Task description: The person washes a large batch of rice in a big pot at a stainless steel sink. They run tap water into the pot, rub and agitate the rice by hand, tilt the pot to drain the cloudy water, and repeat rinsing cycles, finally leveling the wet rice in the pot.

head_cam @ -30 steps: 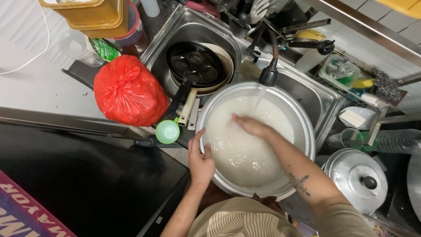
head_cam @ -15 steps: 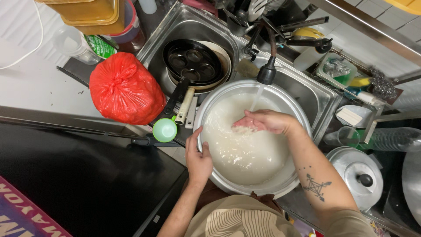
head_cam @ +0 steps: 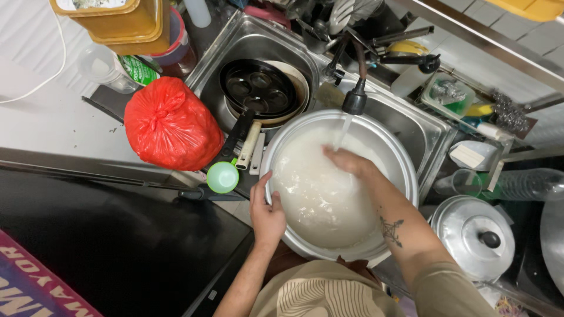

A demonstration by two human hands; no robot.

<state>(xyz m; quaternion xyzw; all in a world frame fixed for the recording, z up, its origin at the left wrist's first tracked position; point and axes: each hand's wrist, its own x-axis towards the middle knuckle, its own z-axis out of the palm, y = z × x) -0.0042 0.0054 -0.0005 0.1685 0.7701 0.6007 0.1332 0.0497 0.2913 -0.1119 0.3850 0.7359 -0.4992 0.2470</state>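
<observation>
Here the left hand (head_cam: 267, 214) grips the rim of the pot (head_cam: 405, 176) sitting in the sink (head_cam: 437, 132), steadying it, while the right hand (head_cam: 346, 161), fingers loosely curled, dips into the milky water (head_cam: 323, 199) under the running tap (head_cam: 354, 101).

A red bag (head_cam: 170, 124) sits at nine o'clock of the silver pot (head_cam: 405, 170) of milky white water (head_cam: 323, 194); a pale green cup (head_cam: 222, 176) lies between.

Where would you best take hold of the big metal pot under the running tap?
Grip the pot by its rim, from the near side, as the left hand does now: fingers hooked over the edge. It is wide, round, full of cloudy water, with no handle in view; the right hand is inside.
</observation>
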